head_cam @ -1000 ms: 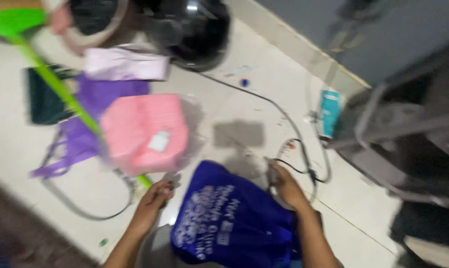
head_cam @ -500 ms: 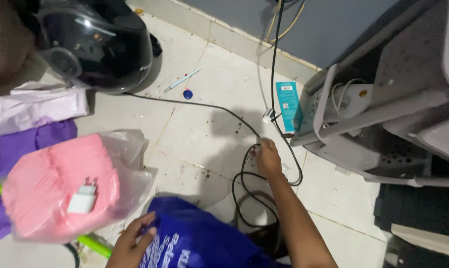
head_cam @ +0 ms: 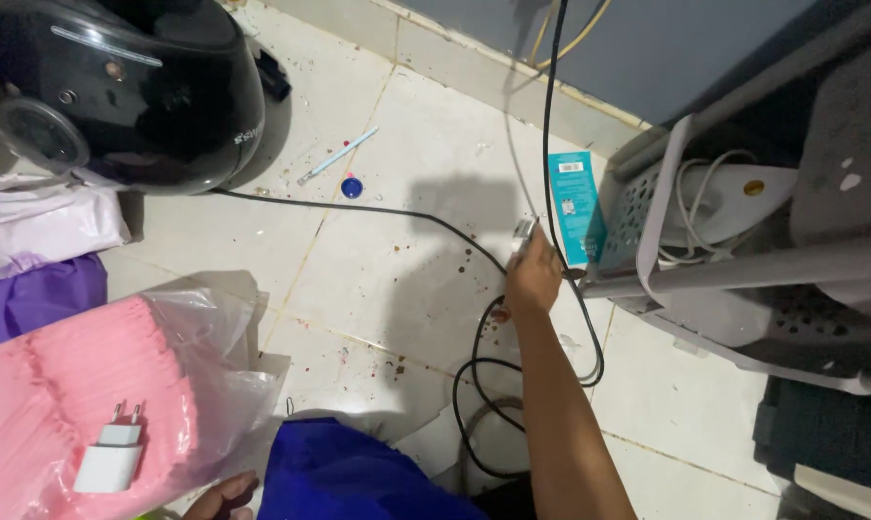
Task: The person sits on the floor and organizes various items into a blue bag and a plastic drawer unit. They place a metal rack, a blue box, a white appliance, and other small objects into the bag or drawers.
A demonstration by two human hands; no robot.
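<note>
My right hand [head_cam: 532, 277] reaches out over the tiled floor and is closed on the plug end [head_cam: 523, 231] of a black cable [head_cam: 474, 385], close to a teal box [head_cam: 575, 207] leaning against a grey plastic rack [head_cam: 734, 279]. The cable loops on the floor behind my forearm. My left hand [head_cam: 221, 497] shows only at the bottom edge, fingers resting on the floor at the corner of a blue bag [head_cam: 358, 477]. Whether it grips the bag I cannot tell.
A black helmet [head_cam: 137, 87] sits at the upper left. A pink foam stack in clear plastic [head_cam: 98, 385] carries a white charger plug [head_cam: 108, 460]. Purple and white packets [head_cam: 40, 260] lie left. A pen [head_cam: 337, 156] and blue cap [head_cam: 351, 187] lie on the tiles.
The view has swung right and closer. My right hand moved from the cable loops forward toward the teal box and rack, carrying the cable end. My left hand stays by the blue bag.
</note>
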